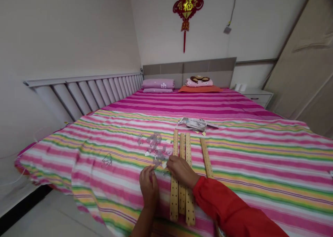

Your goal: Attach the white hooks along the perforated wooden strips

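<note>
On the striped bedspread, my left hand [149, 183] is closed in a pinch at the near edge of a scatter of small clear plastic bags [154, 140]. My right hand [180, 169], coming out of a red sleeve, reaches across the wooden strips and pinches beside it. Between my fingertips is a small clear bag [157, 162] with a white label [164, 164]; its contents are too small to make out. Beneath my right wrist lie three long wooden strips with holes [174, 195], side by side. Another wooden strip [205, 155] lies apart to the right, partly hidden by my sleeve.
Beyond the strips lies a clear plastic package [192, 124]. A thin bundle of wire or clear plastic [106, 159] rests to the left. A white radiator [91, 91] runs along the left wall. Folded bedding [158, 85] sits by the headboard [208, 65].
</note>
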The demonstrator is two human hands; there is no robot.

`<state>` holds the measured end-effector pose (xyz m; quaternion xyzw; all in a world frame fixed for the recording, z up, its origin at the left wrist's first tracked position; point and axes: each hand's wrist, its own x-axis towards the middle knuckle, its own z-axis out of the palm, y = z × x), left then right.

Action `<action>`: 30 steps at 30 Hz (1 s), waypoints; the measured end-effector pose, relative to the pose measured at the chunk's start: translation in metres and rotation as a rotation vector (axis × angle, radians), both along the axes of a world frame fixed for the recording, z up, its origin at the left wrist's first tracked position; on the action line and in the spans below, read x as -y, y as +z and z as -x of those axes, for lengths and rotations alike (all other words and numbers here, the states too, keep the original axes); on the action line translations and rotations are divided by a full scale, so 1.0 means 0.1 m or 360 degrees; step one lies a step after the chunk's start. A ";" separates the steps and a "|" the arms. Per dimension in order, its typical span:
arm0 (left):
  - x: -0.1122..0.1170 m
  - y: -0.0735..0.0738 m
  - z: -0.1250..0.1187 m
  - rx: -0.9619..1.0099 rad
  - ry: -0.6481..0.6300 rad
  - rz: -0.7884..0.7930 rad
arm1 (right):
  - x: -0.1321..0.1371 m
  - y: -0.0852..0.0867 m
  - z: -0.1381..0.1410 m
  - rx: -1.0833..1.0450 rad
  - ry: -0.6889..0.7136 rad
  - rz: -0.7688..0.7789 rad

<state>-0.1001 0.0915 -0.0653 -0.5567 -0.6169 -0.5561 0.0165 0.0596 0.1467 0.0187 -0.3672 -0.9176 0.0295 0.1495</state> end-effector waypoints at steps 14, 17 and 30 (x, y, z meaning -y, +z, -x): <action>0.03 0.00 -0.04 0.0019 0.0034 0.0022 | -0.13 -0.06 0.07 -0.0229 0.0026 0.0048; 0.03 -0.01 -0.04 0.0017 0.0041 -0.0002 | -0.18 -0.03 0.04 -0.1228 -0.0275 0.0746; 0.10 0.35 -0.22 0.0553 -0.0234 0.0045 | 0.22 0.21 -0.67 -0.2415 -0.0729 0.1931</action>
